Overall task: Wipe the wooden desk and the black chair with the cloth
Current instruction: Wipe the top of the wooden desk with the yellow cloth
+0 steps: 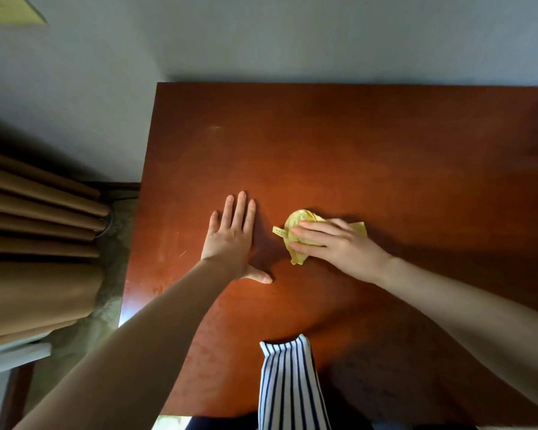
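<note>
No words or numbers can be read. A narrow strip (280, 231) on the cloth (299, 216), near the middle of the bench (370, 135), bears small dark marks. They are too blurred to make out.

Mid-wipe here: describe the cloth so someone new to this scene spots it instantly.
Start at the reddish-brown wooden desk that fills most of the view. Near its middle, the right hand presses flat on a small crumpled yellow cloth, just right of the flat, bare left hand. It is the only yellow, soft thing on the desk top.
</note>
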